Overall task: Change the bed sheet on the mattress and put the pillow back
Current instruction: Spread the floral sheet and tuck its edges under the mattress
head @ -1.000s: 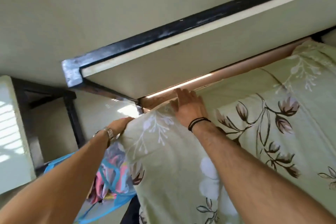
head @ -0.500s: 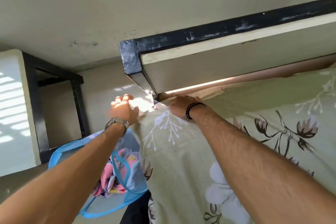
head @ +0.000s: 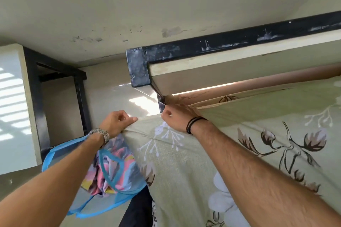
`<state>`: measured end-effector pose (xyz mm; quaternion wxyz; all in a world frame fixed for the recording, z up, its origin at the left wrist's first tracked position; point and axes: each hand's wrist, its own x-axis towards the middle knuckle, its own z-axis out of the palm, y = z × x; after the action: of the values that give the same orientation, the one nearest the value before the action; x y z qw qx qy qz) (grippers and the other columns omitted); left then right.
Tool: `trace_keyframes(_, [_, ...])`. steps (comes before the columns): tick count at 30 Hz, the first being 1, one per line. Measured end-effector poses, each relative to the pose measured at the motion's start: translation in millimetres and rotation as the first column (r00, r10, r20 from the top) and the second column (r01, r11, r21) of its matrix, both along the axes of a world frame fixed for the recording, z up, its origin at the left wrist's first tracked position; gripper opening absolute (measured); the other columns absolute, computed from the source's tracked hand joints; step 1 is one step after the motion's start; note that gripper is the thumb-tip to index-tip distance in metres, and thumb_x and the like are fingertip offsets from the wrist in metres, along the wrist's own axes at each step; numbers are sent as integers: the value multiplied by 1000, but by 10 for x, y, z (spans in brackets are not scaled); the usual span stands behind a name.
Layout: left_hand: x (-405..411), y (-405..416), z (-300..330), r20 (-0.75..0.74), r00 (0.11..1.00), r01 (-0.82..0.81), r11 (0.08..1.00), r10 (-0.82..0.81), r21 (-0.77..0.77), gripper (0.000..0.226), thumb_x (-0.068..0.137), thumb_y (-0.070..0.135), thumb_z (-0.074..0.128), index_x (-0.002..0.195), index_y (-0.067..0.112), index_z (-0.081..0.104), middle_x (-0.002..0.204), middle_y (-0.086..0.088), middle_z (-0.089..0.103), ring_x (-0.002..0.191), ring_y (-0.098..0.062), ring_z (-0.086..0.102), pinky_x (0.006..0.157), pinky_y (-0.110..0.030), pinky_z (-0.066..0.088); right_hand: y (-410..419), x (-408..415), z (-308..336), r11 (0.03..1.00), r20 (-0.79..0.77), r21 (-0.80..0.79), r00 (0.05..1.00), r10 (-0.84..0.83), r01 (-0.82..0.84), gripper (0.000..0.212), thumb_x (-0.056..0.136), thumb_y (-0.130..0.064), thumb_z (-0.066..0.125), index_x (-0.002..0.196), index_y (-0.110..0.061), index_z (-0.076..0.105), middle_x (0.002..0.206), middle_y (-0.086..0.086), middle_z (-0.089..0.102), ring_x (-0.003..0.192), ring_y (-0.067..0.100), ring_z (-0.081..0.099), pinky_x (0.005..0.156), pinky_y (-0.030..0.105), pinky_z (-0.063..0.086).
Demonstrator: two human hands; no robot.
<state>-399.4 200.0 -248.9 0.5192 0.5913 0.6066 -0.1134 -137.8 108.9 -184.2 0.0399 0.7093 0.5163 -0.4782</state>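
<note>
A pale green bed sheet [head: 249,153] with brown and white flowers covers the mattress, filling the right half of the view. My left hand [head: 116,122], a metal watch on its wrist, grips the sheet's edge at the mattress's far left corner. My right hand [head: 177,116], with black bands on the wrist, pinches the sheet at the corner beside the black bed post. A brownish strip of mattress [head: 258,86] shows along the far side. No pillow is in view.
A black metal frame with a pale board [head: 221,55], an upper bunk, hangs low over the far side. A blue mesh bag [head: 110,171] with colourful cloth sits on the floor left of the bed. A black-framed cabinet [head: 55,108] stands at left.
My view has swung left and back. My right hand went from lying flat on the sheet to pinching it at the corner; my left hand has curled round the sheet's edge.
</note>
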Motion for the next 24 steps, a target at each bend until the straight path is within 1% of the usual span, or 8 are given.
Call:
trace_keyframes(3, [87,129,-23,46,998,-40,998,38,43,34,78,43,83,73,14,65,73,-5,67,66,-20,60,63,-31,50,110,4,-1,995,111,103,994,-24,13,32,97,-51,43,106,-29,65,114,3,68,109,28,64,93,43,47])
trace_keyframes(6, [273,217,38,207,919,-305,937,336,-171,7,63,20,65,57,17,65,86,-10,76,87,-31,69,77,-36,56,237,273,-105,996,223,-83,974,44,-26,40,98,-46,41,126,-29,64,127,5,68,117,31,62,95,45,44])
trace_keyframes(9, [404,243,218,214,851,-342,815,479,-467,10,60,14,58,51,19,58,65,0,60,60,-18,56,50,-20,47,218,525,-192,955,161,-290,981,110,-60,57,94,-48,41,150,-35,46,151,4,53,137,31,49,112,49,39])
trace_keyframes(13, [353,345,315,6,998,-52,783,70,-620,42,73,46,78,104,17,76,103,-11,76,85,-23,72,71,-30,58,256,541,-128,946,34,-320,998,57,-43,80,80,-58,34,154,-27,43,162,5,39,149,28,35,123,48,24])
trace_keyframes(16, [273,442,449,29,992,101,622,-125,-776,47,86,40,77,123,12,71,125,-17,71,111,-33,68,97,-41,54,232,591,-132,968,-1,-245,999,48,-46,54,91,-61,51,132,-29,64,142,2,59,136,27,49,117,42,32])
trace_keyframes(19, [159,611,428,165,981,26,778,100,-627,76,58,36,96,115,-5,68,118,-16,72,104,-30,67,93,-41,54,135,642,-215,997,-25,-79,1000,-18,16,29,86,-49,61,108,-32,70,102,-2,68,110,27,63,95,36,50])
trace_keyframes(21, [47,716,306,205,951,-130,904,230,-408,77,40,41,100,98,0,70,108,-11,75,104,-27,64,95,-45,51,85,610,-262,997,-7,7,997,-73,73,17,85,-43,66,95,-30,64,98,-4,67,103,26,64,87,35,51])
trace_keyframes(24, [8,745,64,-104,986,113,984,-128,-141,53,58,46,91,87,9,69,108,-15,75,102,-31,67,94,-45,51,29,515,-297,989,112,135,991,-75,60,25,90,-41,65,111,-29,67,113,-3,71,110,24,64,100,37,46])
